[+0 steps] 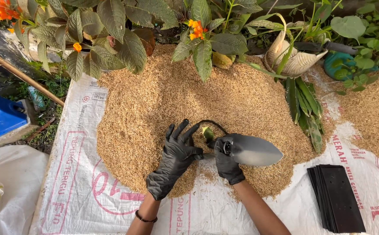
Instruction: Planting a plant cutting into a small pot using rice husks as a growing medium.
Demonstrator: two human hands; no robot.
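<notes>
Bare white printed sacking (80, 191) lies open at seven o'clock of the tan rice-husk heap (163, 100), while leafy orange-flowered plants (111, 39) crowd twelve o'clock and stacked black plastic sheets (337, 196) block four o'clock.

Grey metal hand trowel (254, 150): broad pointed blade, matte, lying near-flat with tip toward your right, above lower right edge of husk pile; handle hidden inside your fist. Small black plastic planting bag (210, 132): mouth pulled open, rim curving upward as thin black loop, pale green leafy cutting inside, seated on tan rice-husk heap (154, 104) spread over white woven sack.
</notes>
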